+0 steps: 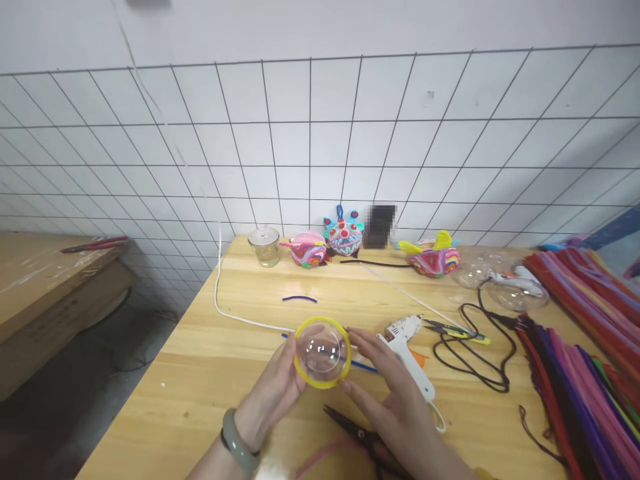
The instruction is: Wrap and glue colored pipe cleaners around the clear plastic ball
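Both my hands hold a clear plastic half-sphere [320,349] with a yellow pipe cleaner [299,367] running round its rim. My left hand [273,393], a jade bangle on its wrist, cups the dome from the left and below. My right hand [393,390] grips the right edge with its fingertips. The dome is lifted just above the wooden table [200,373], over a blue pipe cleaner [364,366]. Dark pliers [355,430] lie under my right wrist.
A white glue gun [407,347] with a black cord [475,353] lies to the right, beside snips [453,329]. Bundles of pipe cleaners [580,347] fill the right side. Three colourful crafted figures [344,235], a glass jar [265,245] and clear domes [500,283] stand at the back.
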### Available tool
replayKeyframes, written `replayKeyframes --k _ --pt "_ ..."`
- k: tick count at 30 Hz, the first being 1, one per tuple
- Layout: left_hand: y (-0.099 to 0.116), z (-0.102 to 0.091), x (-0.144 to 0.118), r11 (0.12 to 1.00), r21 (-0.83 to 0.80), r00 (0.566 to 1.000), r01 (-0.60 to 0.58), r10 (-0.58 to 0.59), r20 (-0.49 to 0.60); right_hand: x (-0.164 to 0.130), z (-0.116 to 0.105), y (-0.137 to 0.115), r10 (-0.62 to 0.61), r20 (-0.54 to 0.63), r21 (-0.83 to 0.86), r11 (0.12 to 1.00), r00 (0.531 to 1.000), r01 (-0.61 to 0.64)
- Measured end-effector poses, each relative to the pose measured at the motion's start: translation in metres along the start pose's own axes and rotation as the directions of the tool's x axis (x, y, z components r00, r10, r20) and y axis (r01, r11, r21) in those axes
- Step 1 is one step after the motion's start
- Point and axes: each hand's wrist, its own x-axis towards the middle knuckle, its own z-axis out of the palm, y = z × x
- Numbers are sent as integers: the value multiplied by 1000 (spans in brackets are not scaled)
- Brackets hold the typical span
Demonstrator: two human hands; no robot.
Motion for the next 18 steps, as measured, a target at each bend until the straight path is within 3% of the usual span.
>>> replayKeyframes --k 5,10,18 --pt "1 3 -3 997 57 997 -53 50 60 -6 1 5 140 16 140 980 990 -141" --pt "3 11 -4 989 126 997 -79 77 18 -8 5 -1 275 105 192 938 956 -290" --pt "-8 12 -4 963 223 988 -151 138 72 -3 8 -5 223 100 112 966 970 -234"
